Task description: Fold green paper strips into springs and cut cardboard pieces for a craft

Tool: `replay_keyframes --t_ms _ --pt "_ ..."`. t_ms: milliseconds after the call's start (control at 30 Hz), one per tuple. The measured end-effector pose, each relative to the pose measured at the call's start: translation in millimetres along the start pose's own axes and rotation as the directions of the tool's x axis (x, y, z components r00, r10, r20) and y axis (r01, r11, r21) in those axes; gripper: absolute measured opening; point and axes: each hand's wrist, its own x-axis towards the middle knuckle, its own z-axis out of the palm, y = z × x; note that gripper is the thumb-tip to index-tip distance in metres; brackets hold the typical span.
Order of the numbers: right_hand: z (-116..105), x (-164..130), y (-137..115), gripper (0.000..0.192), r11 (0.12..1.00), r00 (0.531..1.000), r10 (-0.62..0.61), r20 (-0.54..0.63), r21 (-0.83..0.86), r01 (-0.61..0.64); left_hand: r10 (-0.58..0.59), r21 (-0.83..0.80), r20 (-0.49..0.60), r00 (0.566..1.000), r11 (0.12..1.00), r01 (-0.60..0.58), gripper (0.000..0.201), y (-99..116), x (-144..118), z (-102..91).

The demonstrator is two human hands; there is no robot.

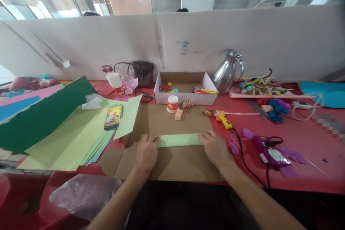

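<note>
A long folded strip of light green paper (179,139) lies flat on a brown cardboard sheet (172,124) in front of me. My left hand (147,152) presses down on the strip's left end, fingers flat on it. At the right end my right hand (214,147) does the same, palm down. Neither hand lifts the strip off the cardboard.
Stacked green and coloured paper sheets (64,129) lie at the left. A yellow glue gun (222,116) with a black cord lies at the right. Behind stand a small jar (173,103), an open cardboard box (185,88), a steel jug (229,70) and craft scraps (272,109).
</note>
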Motion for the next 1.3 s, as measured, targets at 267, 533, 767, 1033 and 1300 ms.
replay_keyframes --t_ms 267,533,767,1033,1300 --pt "9.5 -2.6 2.1 0.028 0.994 0.993 -0.108 -0.058 -0.010 0.107 0.149 0.004 -0.041 0.988 0.989 -0.149 0.036 -1.4 1.6 -0.9" --pt "10.2 -4.4 13.9 0.051 0.964 0.964 -0.258 -0.068 -0.091 0.252 0.367 -0.099 -0.026 0.930 0.925 -0.368 0.049 -18.6 1.8 6.6" --pt "18.5 -3.1 18.5 0.049 0.964 0.958 -0.266 -0.108 -0.030 0.264 0.351 -0.088 -0.037 0.935 0.931 -0.353 0.047 -20.5 2.2 7.0" --pt "16.7 4.0 13.9 0.055 0.964 0.959 -0.267 -0.091 -0.034 0.265 0.345 -0.035 0.035 0.938 0.938 -0.344 0.049 -9.0 10.5 -3.3" --pt "9.3 4.7 12.4 0.060 0.942 0.945 -0.325 -0.045 0.071 0.328 0.203 -0.165 -0.055 0.978 0.964 -0.210 0.043 5.8 10.5 -6.0"
